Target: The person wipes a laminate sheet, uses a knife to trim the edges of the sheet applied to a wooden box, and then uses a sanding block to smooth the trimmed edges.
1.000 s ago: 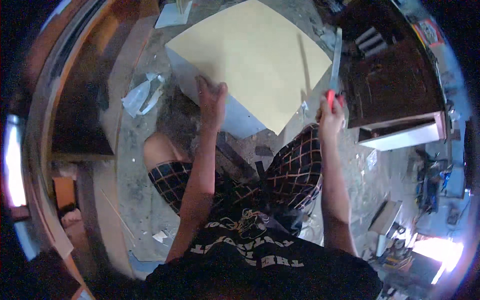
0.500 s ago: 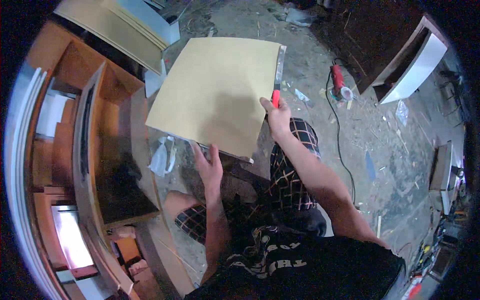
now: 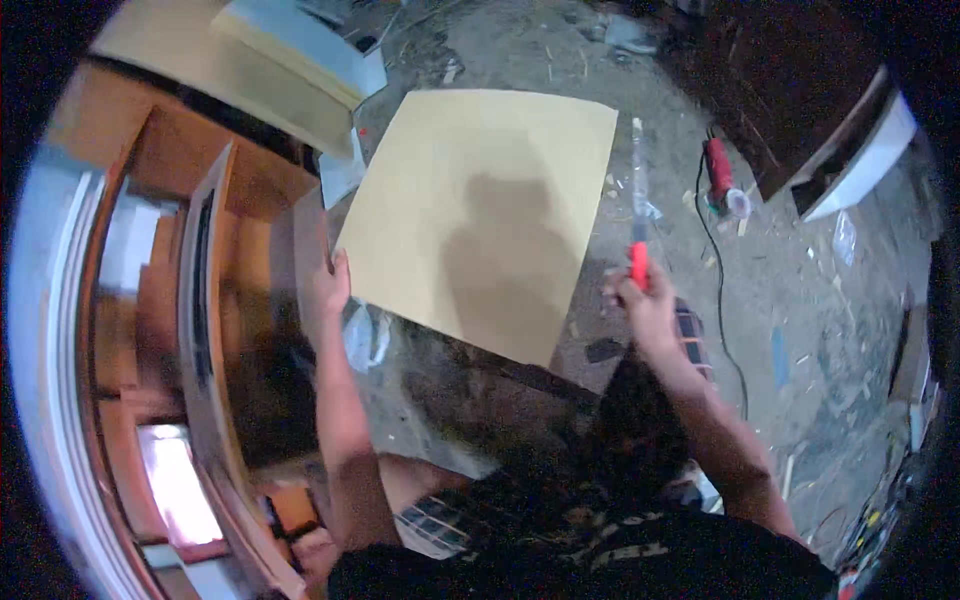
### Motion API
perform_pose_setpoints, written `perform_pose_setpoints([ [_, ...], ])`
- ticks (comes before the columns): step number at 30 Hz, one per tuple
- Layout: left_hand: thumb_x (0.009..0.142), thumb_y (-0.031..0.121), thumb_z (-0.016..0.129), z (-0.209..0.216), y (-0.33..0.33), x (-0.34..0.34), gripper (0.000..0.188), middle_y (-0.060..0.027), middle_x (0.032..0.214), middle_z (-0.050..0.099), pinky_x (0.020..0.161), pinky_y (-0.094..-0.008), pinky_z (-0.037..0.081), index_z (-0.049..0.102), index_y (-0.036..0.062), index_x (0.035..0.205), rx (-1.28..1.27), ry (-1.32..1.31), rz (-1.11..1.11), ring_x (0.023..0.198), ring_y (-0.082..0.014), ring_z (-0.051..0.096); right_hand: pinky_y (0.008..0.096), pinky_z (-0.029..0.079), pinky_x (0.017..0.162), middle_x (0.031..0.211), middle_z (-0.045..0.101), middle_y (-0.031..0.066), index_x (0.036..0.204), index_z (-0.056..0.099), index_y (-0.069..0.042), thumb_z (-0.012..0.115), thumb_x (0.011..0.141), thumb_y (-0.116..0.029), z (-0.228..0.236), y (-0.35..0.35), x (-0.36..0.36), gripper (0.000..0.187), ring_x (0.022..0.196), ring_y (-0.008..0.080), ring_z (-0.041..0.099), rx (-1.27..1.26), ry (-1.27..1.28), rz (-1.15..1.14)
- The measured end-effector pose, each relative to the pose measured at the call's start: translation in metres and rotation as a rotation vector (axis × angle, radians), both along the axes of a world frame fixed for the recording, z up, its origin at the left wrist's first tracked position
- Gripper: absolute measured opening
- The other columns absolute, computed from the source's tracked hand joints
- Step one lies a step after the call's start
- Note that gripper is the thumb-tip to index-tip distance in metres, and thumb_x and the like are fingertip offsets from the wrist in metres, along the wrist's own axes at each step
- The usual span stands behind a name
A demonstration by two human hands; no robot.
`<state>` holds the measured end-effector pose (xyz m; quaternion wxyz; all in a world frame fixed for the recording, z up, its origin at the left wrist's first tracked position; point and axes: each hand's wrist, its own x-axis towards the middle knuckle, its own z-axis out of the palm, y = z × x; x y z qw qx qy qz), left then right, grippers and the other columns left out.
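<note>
A pale yellow, flat rectangular panel point(image 3: 430, 200) is in front of me, with my shadow falling across it. At its lower-left corner is my left hand point(image 3: 336, 288), closed on the edge, fingers partly hidden and a little blurred. Off the panel's right side, my right hand point(image 3: 648, 300) is wrapped around the red handle of a long, narrow-bladed tool point(image 3: 638, 215). The tool's silvery blade points away from me, apart from the panel. Motion blur hides whether the blade has teeth.
On the left stands an open wooden cabinet frame point(image 3: 270, 200). More pale panels point(image 3: 290, 90) lie at the far left. A red corded power tool point(image 3: 718, 170) lies on the littered concrete floor point(image 3: 800, 290) to the right. A dark cabinet point(image 3: 770, 90) is at the far right.
My right hand has come away from the panel's right edge with the red-handled tool. My left hand has moved left along the panel to its corner. The view has shifted a little left.
</note>
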<state>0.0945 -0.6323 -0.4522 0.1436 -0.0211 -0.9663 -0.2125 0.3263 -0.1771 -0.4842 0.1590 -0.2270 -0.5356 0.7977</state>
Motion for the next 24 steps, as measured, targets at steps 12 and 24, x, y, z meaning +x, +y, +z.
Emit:
perform_pose_setpoints([
  [12,0.097,0.031,0.049,0.008,-0.036,0.012,0.054,-0.0305,0.122,0.060,0.088,-0.0507,0.049,0.041,-0.0039,0.137,-0.383,-0.374,-0.059,0.105,-0.0460,0.061,0.0195,0.034,0.046,0.072,0.053,-0.0037,0.118,0.061,-0.005,0.054,0.100,-0.022,0.048,0.015,0.091,0.026,0.053,0.0017,0.043,0.018,-0.356,-0.209],
  [24,0.095,0.020,0.066,0.219,0.010,0.179,0.036,-0.0138,0.118,0.069,0.093,-0.0317,0.051,0.063,-0.0042,0.121,0.365,-1.279,-0.323,0.109,-0.0193,0.065,0.0363,0.049,0.065,0.075,0.064,0.0123,0.094,0.065,0.001,0.061,0.092,-0.022,0.156,-0.034,0.234,0.024,0.071,0.0194,0.061,0.390,-0.816,-0.481],
])
